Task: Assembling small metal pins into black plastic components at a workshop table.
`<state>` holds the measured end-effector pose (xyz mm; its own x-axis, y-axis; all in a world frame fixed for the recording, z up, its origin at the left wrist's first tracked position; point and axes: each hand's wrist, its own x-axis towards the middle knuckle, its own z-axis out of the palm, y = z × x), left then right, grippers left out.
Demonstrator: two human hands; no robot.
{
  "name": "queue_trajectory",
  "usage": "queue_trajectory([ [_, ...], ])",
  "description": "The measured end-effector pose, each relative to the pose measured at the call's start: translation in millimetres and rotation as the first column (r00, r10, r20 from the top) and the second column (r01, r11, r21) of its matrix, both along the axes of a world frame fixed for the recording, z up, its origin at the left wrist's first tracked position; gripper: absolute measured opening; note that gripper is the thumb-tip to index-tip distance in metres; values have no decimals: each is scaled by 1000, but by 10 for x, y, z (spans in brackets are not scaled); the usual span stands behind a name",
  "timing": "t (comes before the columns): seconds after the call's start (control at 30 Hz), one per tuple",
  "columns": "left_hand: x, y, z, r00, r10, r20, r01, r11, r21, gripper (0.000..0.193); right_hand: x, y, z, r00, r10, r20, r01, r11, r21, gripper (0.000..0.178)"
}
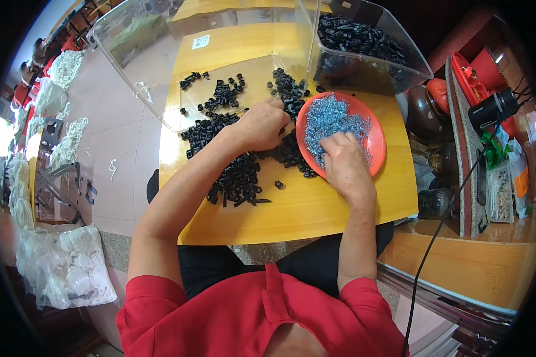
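Note:
My left hand point(263, 126) is closed over a heap of small black plastic parts point(235, 178) on the yellow table. Its fingers are curled, and whatever they grip is hidden beneath the hand. On the right, a red oval plate point(376, 156) carries a pile of tiny silvery-blue metal pieces that look like springs point(330, 116). The fingertips of my right hand point(347, 165) are pinched together in the near side of that pile. One loose black part point(279, 185) lies apart from the heap, close to the table's near edge.
An open clear plastic bin point(393, 74) full of black parts stands at the back right. Another clear bin point(161, 65) stands at the far left of the yellow table point(315, 217). White bundles point(71, 262) lie left; a shelf with a black cable point(443, 217) is right.

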<state>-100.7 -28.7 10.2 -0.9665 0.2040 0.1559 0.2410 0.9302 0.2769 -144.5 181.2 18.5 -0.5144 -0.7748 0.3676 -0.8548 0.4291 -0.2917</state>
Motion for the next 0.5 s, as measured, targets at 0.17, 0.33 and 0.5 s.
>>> queue_trajectory([
  [0.17,55,0,29,999,29,-40,-27,999,39,11,-11,-50,-45,998,-40,42,38,998,42,14],
  [0.33,351,117,190,985,161,55,-169,888,427,15,-24,-27,-46,996,-60,65,60,998,3,13],
  [0.5,769,213,130,950,267,164,-250,332,909,23,9,-57,-29,998,-22,64,22,1000,-4,15],
])
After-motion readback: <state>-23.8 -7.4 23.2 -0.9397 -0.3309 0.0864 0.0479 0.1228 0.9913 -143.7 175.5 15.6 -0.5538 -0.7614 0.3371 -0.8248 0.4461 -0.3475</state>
